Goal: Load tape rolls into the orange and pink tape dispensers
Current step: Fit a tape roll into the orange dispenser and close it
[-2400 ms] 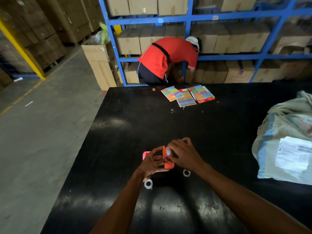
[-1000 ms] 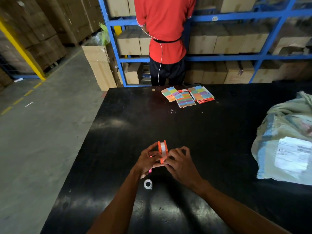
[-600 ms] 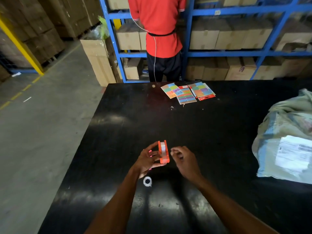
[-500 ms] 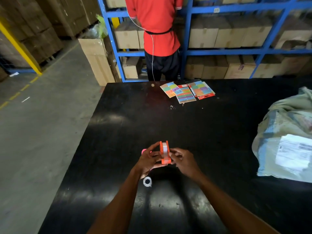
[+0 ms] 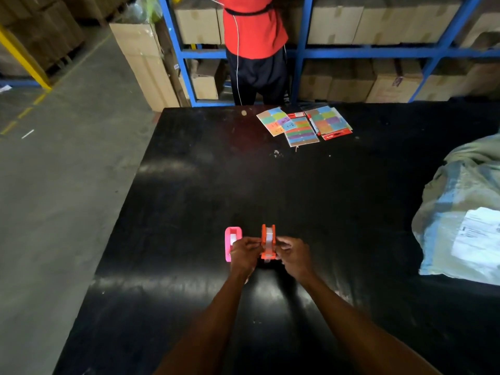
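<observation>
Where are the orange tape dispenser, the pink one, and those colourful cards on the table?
orange tape dispenser [image 5: 268, 240]: head view, on its tape roll.
pink tape dispenser [image 5: 232, 236]: head view, top end.
colourful cards [image 5: 302, 125]: head view, middle card.

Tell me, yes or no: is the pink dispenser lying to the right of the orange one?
No, the pink dispenser lies left of the orange dispenser.

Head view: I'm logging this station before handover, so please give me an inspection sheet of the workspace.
Surface: black table, glossy, a few specks.
Job's things: orange dispenser holds a tape roll; pink dispenser lies beside it on the left.
Clutter: coloured cards at far edge; wrapped parcel at right.
Hands: left hand and right hand both grip the orange dispenser.
Cables: thin white cord on the bystander.
Surroundings: blue shelving with cartons.
</observation>
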